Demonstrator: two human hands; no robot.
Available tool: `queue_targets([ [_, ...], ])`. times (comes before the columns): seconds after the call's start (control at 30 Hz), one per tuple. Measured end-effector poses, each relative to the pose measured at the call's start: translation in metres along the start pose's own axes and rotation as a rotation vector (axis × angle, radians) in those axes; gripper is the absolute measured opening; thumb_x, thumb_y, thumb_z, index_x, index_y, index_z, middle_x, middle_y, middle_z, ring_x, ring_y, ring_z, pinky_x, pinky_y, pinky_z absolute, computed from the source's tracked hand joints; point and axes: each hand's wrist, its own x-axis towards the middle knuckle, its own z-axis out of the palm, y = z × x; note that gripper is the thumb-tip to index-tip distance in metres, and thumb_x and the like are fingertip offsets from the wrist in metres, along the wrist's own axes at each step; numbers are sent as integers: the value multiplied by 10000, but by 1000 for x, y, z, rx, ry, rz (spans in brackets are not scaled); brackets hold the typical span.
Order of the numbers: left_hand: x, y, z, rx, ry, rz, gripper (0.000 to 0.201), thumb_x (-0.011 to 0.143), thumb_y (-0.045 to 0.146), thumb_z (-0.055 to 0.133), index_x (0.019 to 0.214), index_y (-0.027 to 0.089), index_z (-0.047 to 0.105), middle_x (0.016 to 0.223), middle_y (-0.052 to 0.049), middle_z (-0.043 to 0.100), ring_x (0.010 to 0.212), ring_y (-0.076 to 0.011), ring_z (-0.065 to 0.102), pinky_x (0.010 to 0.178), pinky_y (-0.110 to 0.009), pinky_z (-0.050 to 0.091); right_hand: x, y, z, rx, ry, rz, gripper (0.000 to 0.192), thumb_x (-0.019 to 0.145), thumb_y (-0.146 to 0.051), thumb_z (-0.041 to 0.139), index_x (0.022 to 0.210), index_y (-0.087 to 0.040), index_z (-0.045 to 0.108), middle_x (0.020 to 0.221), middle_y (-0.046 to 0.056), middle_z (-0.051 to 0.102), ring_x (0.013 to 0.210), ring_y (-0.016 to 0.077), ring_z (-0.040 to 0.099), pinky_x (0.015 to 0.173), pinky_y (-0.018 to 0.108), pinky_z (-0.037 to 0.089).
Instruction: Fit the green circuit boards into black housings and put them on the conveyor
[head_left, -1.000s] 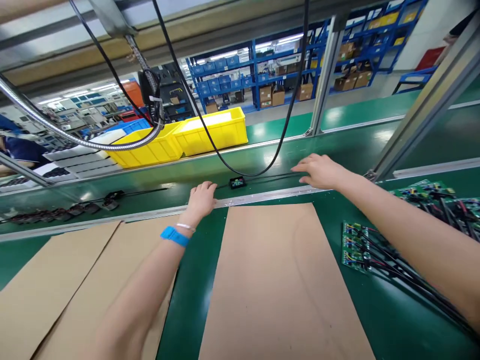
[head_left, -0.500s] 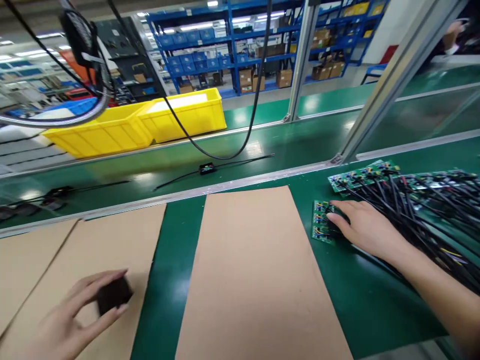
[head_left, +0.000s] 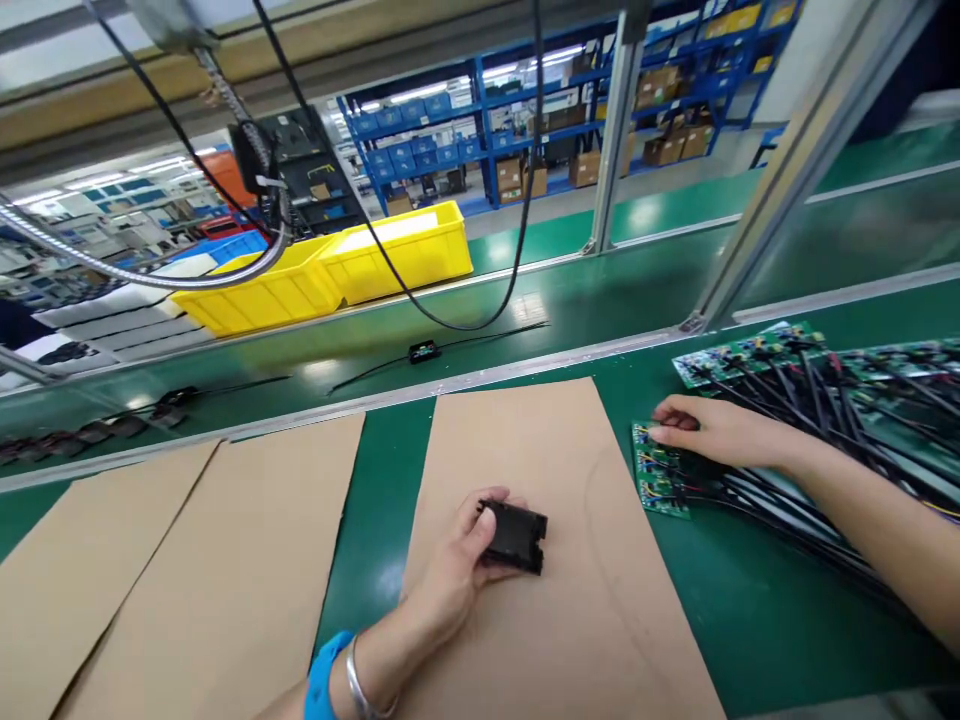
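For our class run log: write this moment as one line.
left hand: holds black housing over cardboard sheet | right hand: on circuit board

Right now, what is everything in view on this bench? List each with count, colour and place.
black housing: one, black, over the middle cardboard sheet, in the left hand.
circuit boards: a pile, count unclear, green with black wires, right side.
cardboard sheets: three, brown, on the green bench.
wired module: one, black, on the conveyor belt.
yellow bins: two, beyond the belt.
blue shelving: background, holding boxes.
left hand: grip shut on the housing.
right hand: resting on the nearest circuit board.
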Motion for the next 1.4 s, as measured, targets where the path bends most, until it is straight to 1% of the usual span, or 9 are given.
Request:
queue_targets([
  [0.2, -10, -4, -4, 1045, 253, 452, 333, 888, 347, 527, 1192, 238, 445, 1317, -130, 376, 1280, -297, 369, 1052, -550, 337, 1, -8, -8, 233, -173, -82, 507, 767, -649, 522, 853, -161, 623, 846, 74, 642, 816, 242, 576, 733, 345, 445],
  [0.3, -7, 9, 4, 1240, 252, 551, 301, 869, 305, 536, 1157, 239, 475, 1318, -140, 347, 1312, -316, 321, 1017, -549, 376, -1, -11, -6, 277, -187, -136, 449, 813, -599, 476, 847, -164, 582, 775, 37, 608, 729, 186, 565, 646, 298, 453],
  [0.4, 8, 19, 25, 1258, 58, 566, 267, 889, 276, 486, 1152, 229, 489, 1349, -141, 369, 1330, -291, 327, 1027, -496, 396, -6, -14, 2, 262, -137, -195, 292, 817, -460, 519, 860, -172, 542, 741, 13, 587, 682, 159, 553, 604, 273, 448],
  [0.57, 42, 10, 66, 1400, -559, 547, 527, 939, 348, 421, 1447, 272, 308, 1552, -67, 261, 1424, -284, 225, 1142, -527, 244, -23, -19, 27, 127, 109, -323, 21, 837, -211, 493, 841, -191, 491, 729, -3, 543, 655, 144, 486, 628, 282, 402],
  [0.67, 52, -8, 80, 1459, -644, 543, 616, 950, 385, 394, 1503, 218, 183, 1581, -76, 143, 1454, -285, 114, 1176, -539, 138, -31, -19, 38, 49, 220, -436, 49, 839, -153, 474, 854, -194, 496, 801, 25, 541, 725, 162, 493, 685, 298, 415],
  [0.8, 60, -28, 87, 1488, -616, 558, 660, 949, 364, 387, 1514, 167, 107, 1584, -88, 57, 1461, -260, 37, 1195, -517, 72, -31, -15, 23, -23, 402, -498, 93, 881, -184, 447, 870, -196, 539, 826, 57, 550, 803, 198, 523, 735, 327, 441],
  [1.03, 83, -3, 108, 1155, -531, 464, 735, 903, 392, 500, 1500, 136, 156, 1571, -169, 143, 1447, -322, 128, 1176, -549, 151, -62, -52, -76, -150, 1114, -503, 178, 881, -318, 614, 1029, -222, 594, 872, 20, 640, 699, 165, 591, 672, 296, 487],
  [1.23, 61, 76, 153, 209, -193, 690, 813, 762, 388, 726, 1363, 273, 190, 1358, -118, 417, 1033, -212, 594, 897, -401, 517, -104, -131, -96, -474, 930, -820, 202, 907, -156, 509, 1036, -267, 619, 938, -9, 641, 760, 129, 613, 599, 234, 439],
  [1.4, 22, 127, 140, 583, -68, 691, 275, 875, 127, 449, 1121, 250, 456, 894, 11, 563, 599, -83, 531, 603, -261, 477, -107, -148, -116, -233, 637, -823, 234, 882, -216, 544, 1102, -231, 622, 875, -12, 656, 736, 142, 614, 648, 254, 480],
])
